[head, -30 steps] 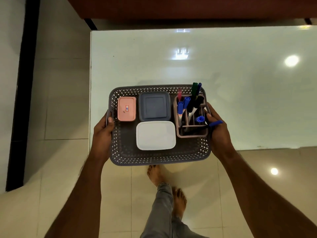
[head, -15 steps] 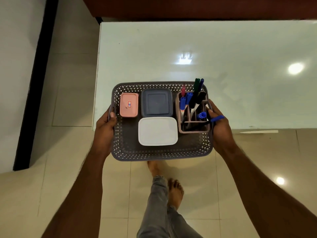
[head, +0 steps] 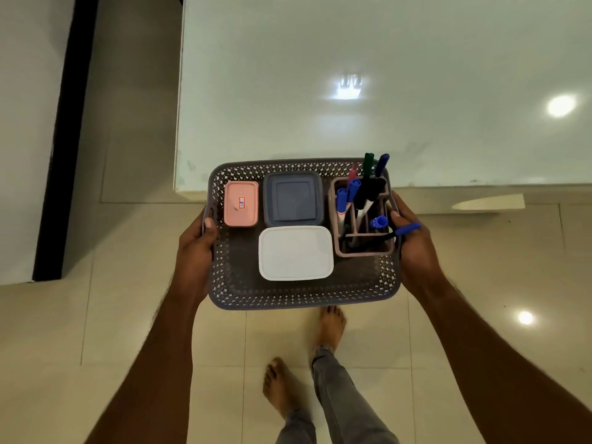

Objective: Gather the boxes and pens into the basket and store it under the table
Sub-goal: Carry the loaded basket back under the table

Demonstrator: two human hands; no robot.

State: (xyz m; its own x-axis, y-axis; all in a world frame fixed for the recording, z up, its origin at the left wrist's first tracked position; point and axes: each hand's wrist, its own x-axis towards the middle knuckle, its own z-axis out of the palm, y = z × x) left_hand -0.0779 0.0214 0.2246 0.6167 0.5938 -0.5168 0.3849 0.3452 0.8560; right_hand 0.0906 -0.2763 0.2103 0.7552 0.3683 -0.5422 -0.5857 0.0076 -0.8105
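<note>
I carry a grey perforated basket (head: 301,294) in the air, almost wholly past the near edge of the glass-topped table (head: 384,75). My left hand (head: 195,251) grips its left handle and my right hand (head: 416,248) grips its right side. Inside lie a pink box (head: 241,204), a dark blue-grey box (head: 293,198) and a white box (head: 295,253). A brownish pen holder (head: 362,249) at the right holds several pens (head: 352,190), mostly blue, plus one green and one red. A blue pen (head: 405,229) lies across my right fingers.
Beige floor tiles (head: 96,315) lie under the basket. My bare feet (head: 331,325) and grey trouser legs stand just behind it. A black strip (head: 64,139) runs along the wall on the left. The table's left corner (head: 179,187) is close to the basket's far left.
The basket has come back off the table towards me, from resting half over the edge to hanging over the floor. I have stepped back and both hands keep their grip.
</note>
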